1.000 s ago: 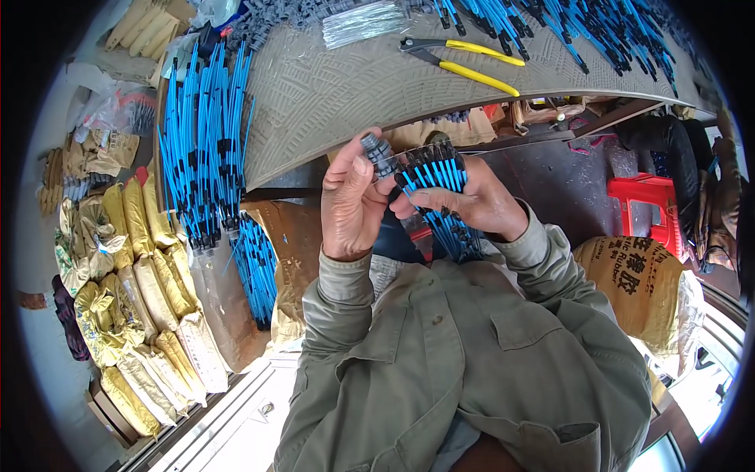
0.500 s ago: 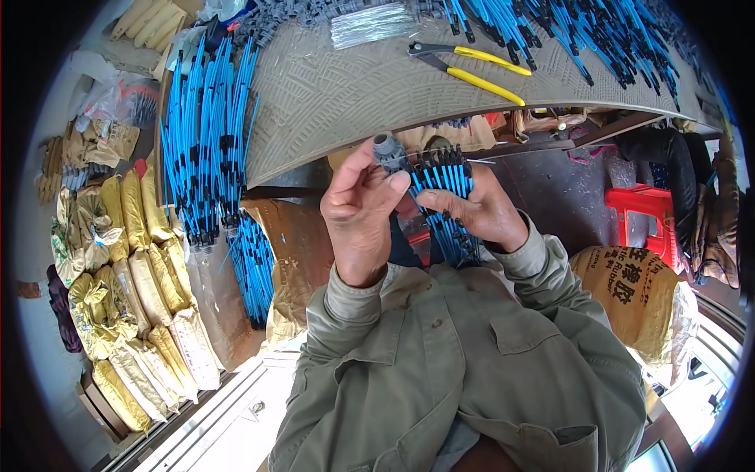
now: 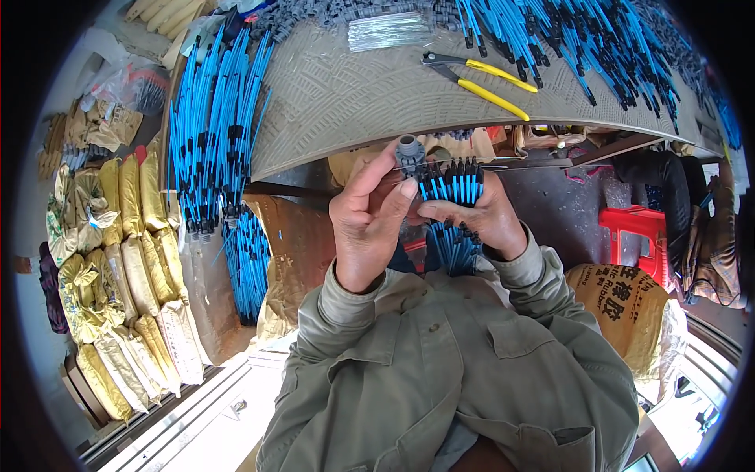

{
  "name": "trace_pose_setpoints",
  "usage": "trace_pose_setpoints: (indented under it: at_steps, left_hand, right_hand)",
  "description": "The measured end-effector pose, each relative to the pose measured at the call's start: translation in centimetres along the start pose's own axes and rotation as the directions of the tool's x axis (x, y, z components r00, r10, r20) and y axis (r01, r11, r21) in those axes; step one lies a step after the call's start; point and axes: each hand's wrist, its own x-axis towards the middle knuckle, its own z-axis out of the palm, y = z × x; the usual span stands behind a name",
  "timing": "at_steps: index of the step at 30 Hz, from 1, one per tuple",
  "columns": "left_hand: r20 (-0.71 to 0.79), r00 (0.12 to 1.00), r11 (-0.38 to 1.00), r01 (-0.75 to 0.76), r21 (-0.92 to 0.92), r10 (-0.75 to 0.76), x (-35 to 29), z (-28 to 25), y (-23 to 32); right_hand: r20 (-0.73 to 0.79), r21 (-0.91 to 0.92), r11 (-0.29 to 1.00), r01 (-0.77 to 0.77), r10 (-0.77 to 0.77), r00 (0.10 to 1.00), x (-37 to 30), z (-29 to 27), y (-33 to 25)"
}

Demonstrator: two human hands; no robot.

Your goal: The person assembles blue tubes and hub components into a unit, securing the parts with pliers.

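My left hand (image 3: 366,224) pinches a grey ribbed plastic fitting (image 3: 410,149) between thumb and fingers, its round opening facing up. Just right of it, my right hand (image 3: 495,219) is closed round a bundle of thin blue tubes (image 3: 452,189) with black tips, the thumb lying across the front. A thin wire (image 3: 497,166) runs past the black tips and sticks out to the right. The lower part of the bundle hangs down in front of my jacket. Both hands are held just short of the table edge, and some fingers are hidden behind what they hold.
On the grey table (image 3: 338,102) lie yellow-handled pliers (image 3: 491,82), a stack of thin wires (image 3: 389,31) and heaps of blue tubes (image 3: 550,47). Another blue bundle (image 3: 208,134) overhangs the left edge. Gold packets (image 3: 134,275) are stacked at left; a red stool (image 3: 637,236) stands right.
The view has shifted a little. My left hand has brought the grey fitting slightly to the right, closer to the tube tips; my right hand keeps its grip on the bundle.
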Motion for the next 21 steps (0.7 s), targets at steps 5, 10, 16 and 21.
trace_pose_setpoints:
  at_steps: [5,10,16,21]
  left_hand:
    - [0.002,1.000,0.999,-0.004,0.036,0.004,-0.4,0.2,0.3]
    - [-0.029,0.998,0.998,-0.057,0.015,0.058,-0.5,0.4,-0.3]
    - [-0.116,0.992,0.992,-0.056,-0.116,0.042,-0.8,1.0,-0.8]
    - [-0.210,0.975,0.997,-0.072,0.023,0.075,-0.9,1.1,-0.5]
  right_hand:
    - [-0.002,-0.013,0.999,0.032,-0.032,0.999,-0.2,0.1,0.2]
    - [-0.030,0.072,0.995,0.074,-0.072,0.997,-0.2,0.3,0.3]
    - [-0.011,-0.047,0.992,0.121,-0.121,0.993,-0.4,0.1,1.1]
    - [0.007,-0.203,0.964,0.172,-0.175,0.985,-0.6,0.6,0.7]
